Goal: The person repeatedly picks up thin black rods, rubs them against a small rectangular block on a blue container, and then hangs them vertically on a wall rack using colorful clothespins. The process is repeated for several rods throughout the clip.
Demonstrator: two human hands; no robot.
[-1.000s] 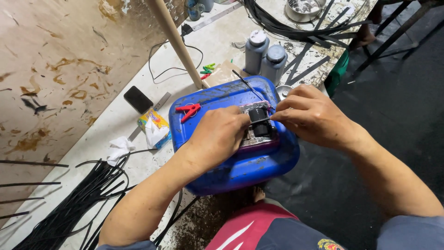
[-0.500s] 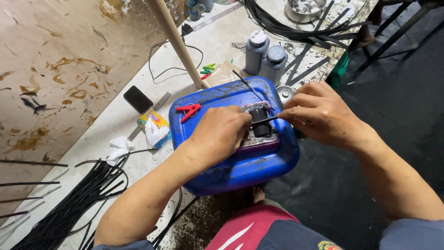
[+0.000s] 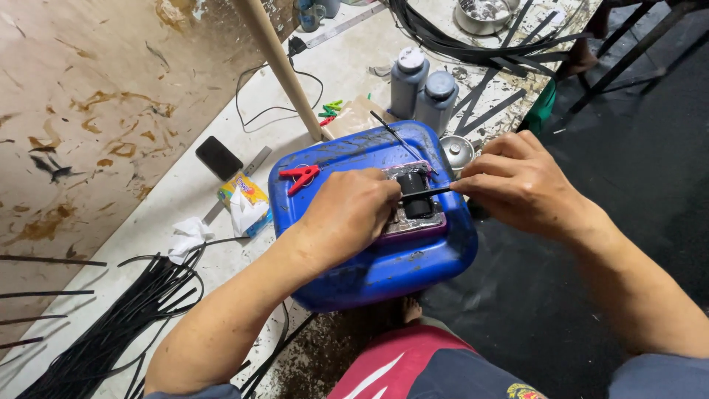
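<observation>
A blue plastic jerrycan [image 3: 354, 266] lies on its side in front of me. On its top face rests a flat purple-edged plate [image 3: 413, 225] with a small black cylindrical part [image 3: 416, 193] on it. My left hand [image 3: 347, 214] presses down on the plate's left side, fingers curled over it. My right hand [image 3: 517, 181] pinches a thin black strip [image 3: 430, 193] that runs across the black part. A red clip [image 3: 301, 177] lies on the can's upper left.
Two grey bottles [image 3: 421, 85] stand behind the can, next to a small metal tin [image 3: 456, 151]. A wooden pole [image 3: 281, 66] rises at the back. A black phone [image 3: 218, 157], a yellow packet [image 3: 244, 198] and black strips [image 3: 111, 332] lie at left.
My right hand has drawn to the right, away from the black part, pulling the thin black strip out across it. My left hand has stayed on the plate.
</observation>
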